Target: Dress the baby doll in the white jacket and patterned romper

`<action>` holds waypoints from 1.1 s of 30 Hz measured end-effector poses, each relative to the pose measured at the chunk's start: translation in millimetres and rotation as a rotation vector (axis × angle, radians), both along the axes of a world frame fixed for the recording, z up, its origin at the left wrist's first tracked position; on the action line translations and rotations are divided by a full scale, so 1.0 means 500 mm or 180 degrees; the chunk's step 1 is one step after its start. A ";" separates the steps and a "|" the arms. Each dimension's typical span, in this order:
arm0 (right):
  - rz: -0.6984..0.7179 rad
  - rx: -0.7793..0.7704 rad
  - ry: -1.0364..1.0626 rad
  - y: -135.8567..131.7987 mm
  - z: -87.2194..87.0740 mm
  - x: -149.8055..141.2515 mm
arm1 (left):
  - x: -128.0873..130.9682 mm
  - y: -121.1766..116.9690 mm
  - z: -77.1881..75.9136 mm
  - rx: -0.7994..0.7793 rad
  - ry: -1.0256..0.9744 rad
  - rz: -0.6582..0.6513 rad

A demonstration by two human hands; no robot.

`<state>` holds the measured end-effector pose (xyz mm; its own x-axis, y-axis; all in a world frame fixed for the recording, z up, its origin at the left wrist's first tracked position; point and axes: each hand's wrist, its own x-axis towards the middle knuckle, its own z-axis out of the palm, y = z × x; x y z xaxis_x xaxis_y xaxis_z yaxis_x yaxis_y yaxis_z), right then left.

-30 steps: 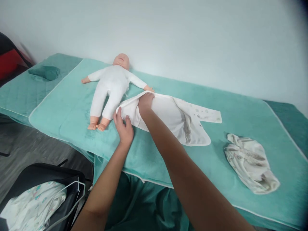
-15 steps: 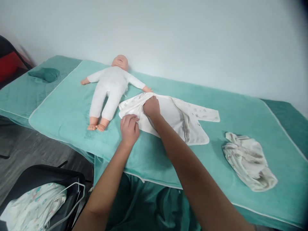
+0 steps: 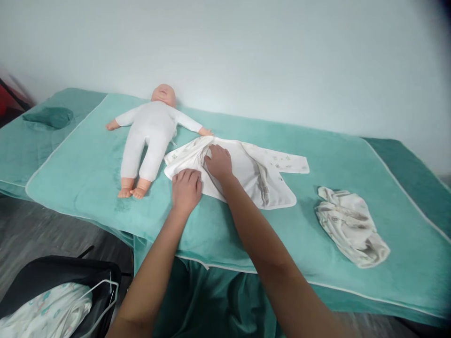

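A white baby shirt (image 3: 243,162) with a small print on its sleeves lies spread open on the green cover, inside facing up. My left hand (image 3: 186,188) rests on its lower left edge, fingers laid over the cloth. Higher up, my right hand (image 3: 219,162) presses on the folded left part of the shirt with its fingers stretched out. The fingertips of both hands are partly hidden. Left of the shirt, a baby doll (image 3: 150,136) in a white suit lies on its back, its hand near the shirt's top edge.
A crumpled printed white garment (image 3: 352,225) lies to the right on the green cover (image 3: 253,244). At the lower left, a black chair (image 3: 59,270) holds patterned cloth (image 3: 52,310) and a white hanger (image 3: 112,283). The bed meets a pale wall (image 3: 246,61) behind.
My right hand has loosened from a closed grip on the shirt to extended fingers. My left fingers lie flatter on its edge. The whole view has shifted slightly.
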<state>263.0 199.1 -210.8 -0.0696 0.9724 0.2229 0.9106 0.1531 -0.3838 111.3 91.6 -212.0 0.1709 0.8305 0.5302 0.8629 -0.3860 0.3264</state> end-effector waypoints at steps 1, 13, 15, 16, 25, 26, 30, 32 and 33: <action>0.0108 -0.0052 -0.0112 0.001 0.001 0.005 | 0.001 -0.002 0.002 -0.0002 0.0112 -0.0042; 0.0085 -0.0283 -0.0300 0.004 -0.013 0.212 | 0.008 -0.011 -0.005 -0.0003 0.0425 0.0074; 0.0133 -0.0277 -0.0290 0.004 -0.014 0.224 | 0.008 -0.011 -0.005 -0.0024 0.0433 0.0103; 0.0111 -0.0275 -0.0303 0.002 -0.014 0.223 | 0.009 -0.011 -0.004 -0.0036 0.0438 0.0121; 0.0259 -0.0181 -0.0820 -0.138 -0.004 0.176 | 0.005 -0.009 -0.003 -0.0106 0.0343 0.0256; 0.0329 -0.0191 -0.0826 -0.161 -0.002 0.179 | 0.005 -0.009 -0.002 -0.0121 0.0344 0.0255; 0.0550 -0.0121 -0.0789 -0.251 0.006 0.201 | 0.003 -0.009 -0.001 -0.0172 0.0352 0.0244; 0.0645 -0.0034 -0.0754 -0.292 0.008 0.219 | 0.001 -0.010 -0.002 -0.0173 0.0343 0.0238; 0.0674 0.0015 -0.0743 -0.312 0.008 0.230 | 0.000 -0.011 -0.003 -0.0169 0.0331 0.0227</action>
